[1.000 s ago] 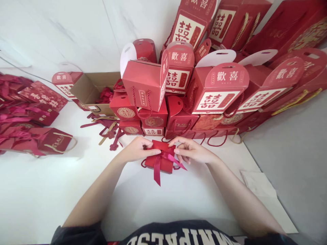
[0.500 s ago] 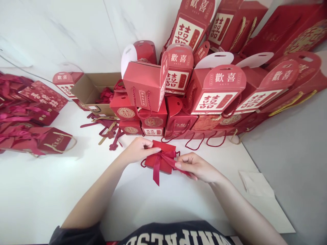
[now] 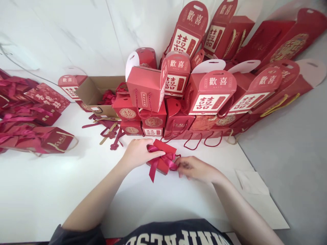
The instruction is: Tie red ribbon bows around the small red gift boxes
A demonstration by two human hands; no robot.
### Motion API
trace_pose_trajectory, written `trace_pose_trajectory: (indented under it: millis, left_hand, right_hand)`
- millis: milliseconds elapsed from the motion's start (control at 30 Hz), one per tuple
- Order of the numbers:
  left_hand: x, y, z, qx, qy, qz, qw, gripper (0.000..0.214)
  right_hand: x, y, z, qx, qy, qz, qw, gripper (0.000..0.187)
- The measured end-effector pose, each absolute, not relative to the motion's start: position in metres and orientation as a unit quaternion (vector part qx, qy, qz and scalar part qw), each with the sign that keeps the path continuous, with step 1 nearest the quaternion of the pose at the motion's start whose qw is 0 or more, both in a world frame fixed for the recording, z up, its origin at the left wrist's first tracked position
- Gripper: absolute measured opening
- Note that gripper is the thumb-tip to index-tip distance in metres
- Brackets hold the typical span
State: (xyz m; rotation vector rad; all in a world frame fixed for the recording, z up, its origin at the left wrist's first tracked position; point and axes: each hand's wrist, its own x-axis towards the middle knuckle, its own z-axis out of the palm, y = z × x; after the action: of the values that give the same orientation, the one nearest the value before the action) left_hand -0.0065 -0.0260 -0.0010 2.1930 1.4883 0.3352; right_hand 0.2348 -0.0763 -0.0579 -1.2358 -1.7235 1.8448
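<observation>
White tabletop (image 3: pixel 76 177). Left hand (image 3: pixel 139 153) pinches the ribbon bow (image 3: pixel 168 159) on the red box (image 3: pixel 166 147), near stacked boxes (image 3: pixel 178 122); right hand (image 3: pixel 195 168) blurred at the bow's right, grip unclear. Uneven pulling could loosen the bow.

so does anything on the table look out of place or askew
Yes: loose red and gold strips lie jumbled in front of the cardboard box, and one red box atop the stack sits turned sideways, unlike the front-facing boxes to its right.
</observation>
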Motion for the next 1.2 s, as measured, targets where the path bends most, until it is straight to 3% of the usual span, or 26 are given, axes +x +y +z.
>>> trace_pose_trajectory:
  millis: [167, 367, 633, 767, 867, 967, 1200]
  left_hand:
    - [-0.005, -0.032, 0.004, 0.801, 0.534, 0.117, 0.243, 0.042]
    - [-0.008, -0.031, 0.001, 0.808, 0.537, 0.106, 0.218, 0.049]
    - [-0.011, -0.029, 0.000, 0.804, 0.537, 0.099, 0.234, 0.049]
    - [-0.019, -0.023, 0.001, 0.796, 0.501, 0.126, 0.314, 0.045]
    - [-0.026, -0.016, 0.001, 0.765, 0.466, 0.147, 0.419, 0.042]
    - [-0.026, -0.011, -0.003, 0.753, 0.456, 0.169, 0.443, 0.041]
    - [-0.018, -0.009, -0.018, 0.749, 0.445, 0.199, 0.448, 0.034]
  right_hand:
    - [0.232, -0.070, -0.036, -0.499, -0.572, 0.599, 0.253, 0.039]
    - [0.214, -0.069, -0.030, -0.561, -0.649, 0.439, 0.266, 0.027]
    - [0.205, -0.043, -0.017, -0.577, -0.791, 0.134, 0.156, 0.017]
    - [0.207, -0.041, -0.027, -0.575, -0.792, 0.115, 0.168, 0.016]
    - [0.210, -0.050, -0.033, -0.584, -0.764, 0.097, 0.259, 0.019]
    - [0.207, -0.067, -0.033, -0.505, -0.794, 0.072, 0.331, 0.023]
    - [0.187, -0.091, -0.049, -0.352, -0.901, 0.054, 0.247, 0.056]
